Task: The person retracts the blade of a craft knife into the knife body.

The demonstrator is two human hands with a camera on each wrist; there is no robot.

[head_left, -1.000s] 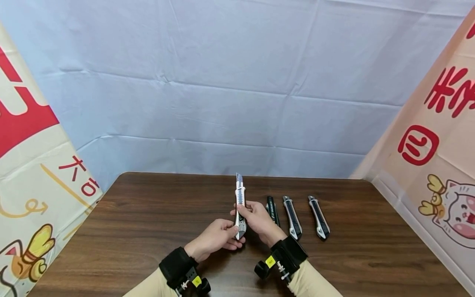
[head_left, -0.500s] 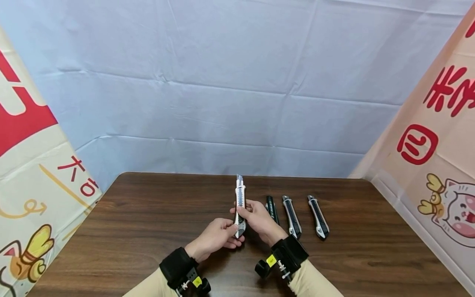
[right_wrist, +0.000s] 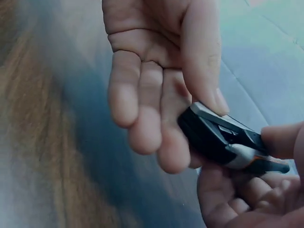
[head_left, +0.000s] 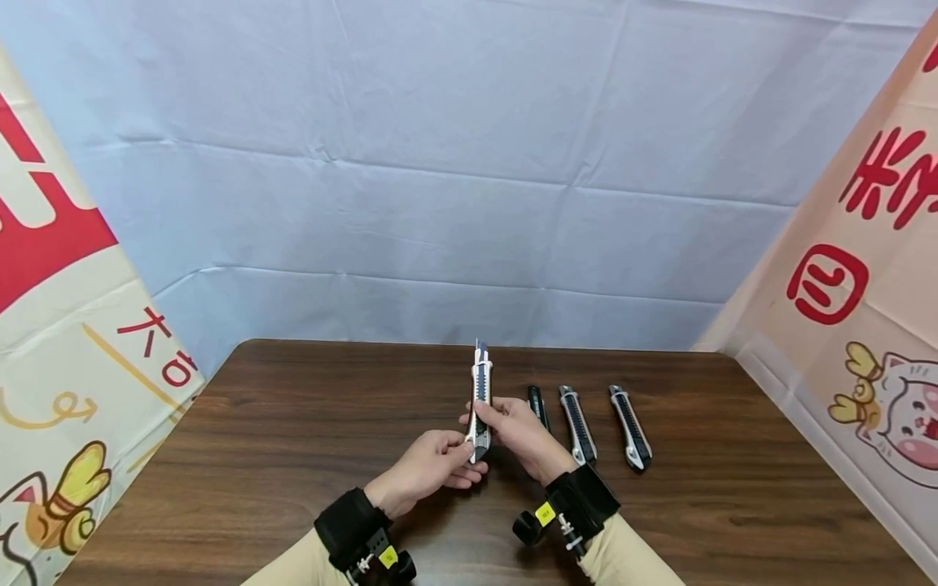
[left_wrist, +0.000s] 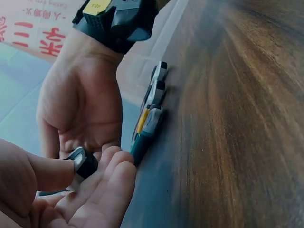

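Over a dark wooden table (head_left: 293,439), both hands pinch one utility knife (head_left: 479,399) upright: left hand (head_left: 428,468) at its base, right hand (head_left: 516,431) mid-handle.

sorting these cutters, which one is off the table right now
The silver utility knife held upright between the left hand and right hand. The three others lie flat in a row on the table.
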